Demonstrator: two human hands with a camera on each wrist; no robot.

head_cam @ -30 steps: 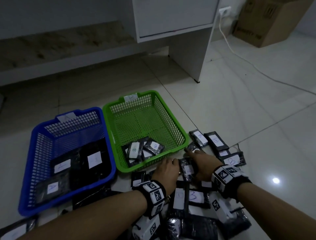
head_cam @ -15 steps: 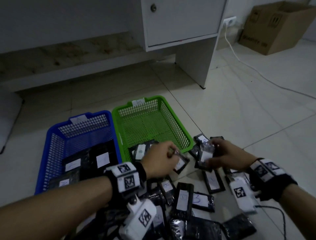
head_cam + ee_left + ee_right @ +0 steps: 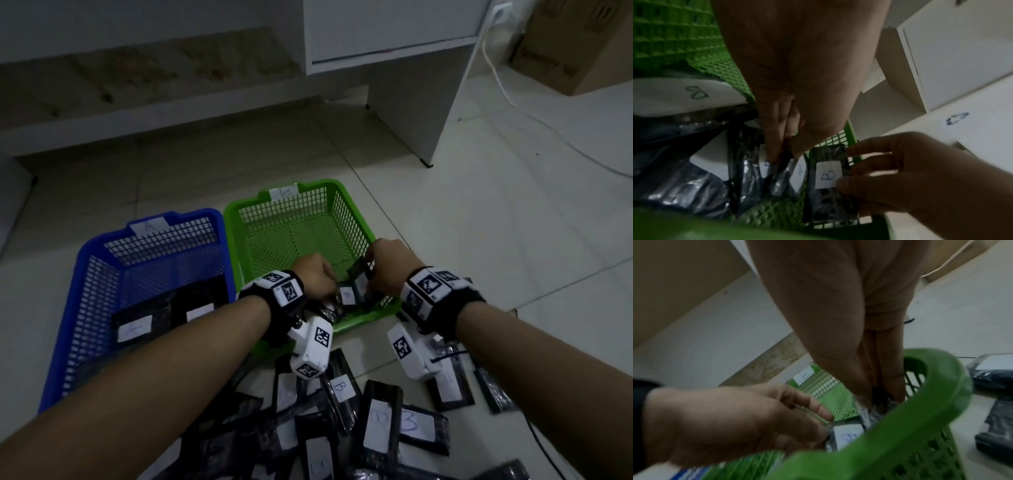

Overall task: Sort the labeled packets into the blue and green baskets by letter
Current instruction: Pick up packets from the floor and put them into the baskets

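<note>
The green basket [image 3: 356, 212] carries a B tag on its far rim; the blue basket [image 3: 85, 260] to its left carries an A tag and holds several black packets [image 3: 198, 311]. Both hands are inside the green basket's near right corner. My left hand [image 3: 329, 287] pinches the top of a black packet [image 3: 764, 164] with thumb and fingers, low among the B packets lying there. My right hand [image 3: 376, 263] holds another black packet labelled B [image 3: 828, 175] by its edges, just inside the right wall. A pile of labelled packets [image 3: 380, 421] covers the floor under my forearms.
A white cabinet [image 3: 411, 120] stands behind the baskets, with a low ledge along the wall to its left. A white cable [image 3: 496, 78] runs from a wall socket across the tiles on the right. A cardboard box [image 3: 575, 44] sits at the far right.
Each hand took a packet from the floor pile, lifted it, and carried it forward. Both hands are now down inside the green basket's near right corner.
</note>
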